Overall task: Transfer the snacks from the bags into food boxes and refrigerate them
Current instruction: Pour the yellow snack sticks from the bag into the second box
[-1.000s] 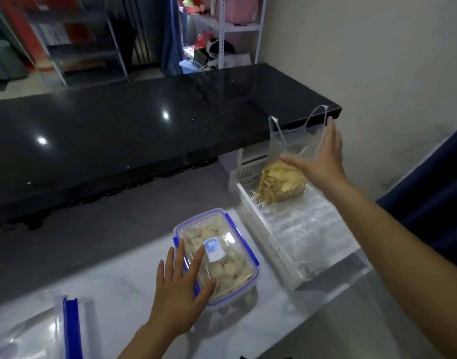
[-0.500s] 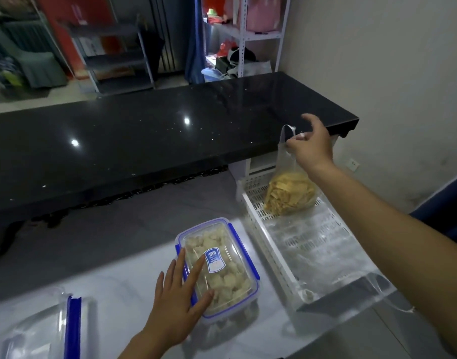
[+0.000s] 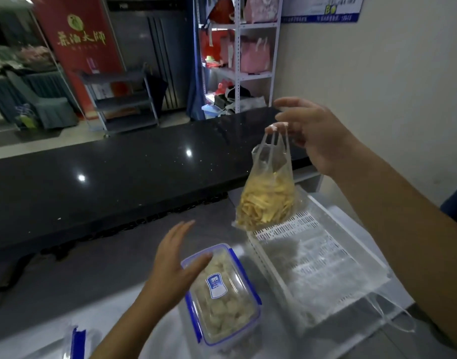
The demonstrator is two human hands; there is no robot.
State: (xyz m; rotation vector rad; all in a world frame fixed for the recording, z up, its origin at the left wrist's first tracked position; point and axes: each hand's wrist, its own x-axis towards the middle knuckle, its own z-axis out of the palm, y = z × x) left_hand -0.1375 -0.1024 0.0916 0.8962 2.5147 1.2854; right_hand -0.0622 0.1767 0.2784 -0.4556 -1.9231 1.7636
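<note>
My right hand (image 3: 318,133) pinches the handles of a clear plastic bag of yellow snack strips (image 3: 267,198), which hangs in the air above the far end of a white slotted tray (image 3: 313,255). A closed clear food box with blue clips (image 3: 222,294), full of pale snack pieces, sits on the grey counter. My left hand (image 3: 175,260) hovers just above the box's left edge, fingers spread, holding nothing.
A long black stone counter (image 3: 118,172) runs across behind the work surface. Another clear box with a blue clip (image 3: 76,340) lies at the lower left. An empty clear bag (image 3: 393,314) trails off the tray's near right corner. Shelving (image 3: 237,60) stands beyond.
My right hand has lifted the bag of yellow strips off the tray and up to the left. My left hand has come off the food box lid and risen slightly.
</note>
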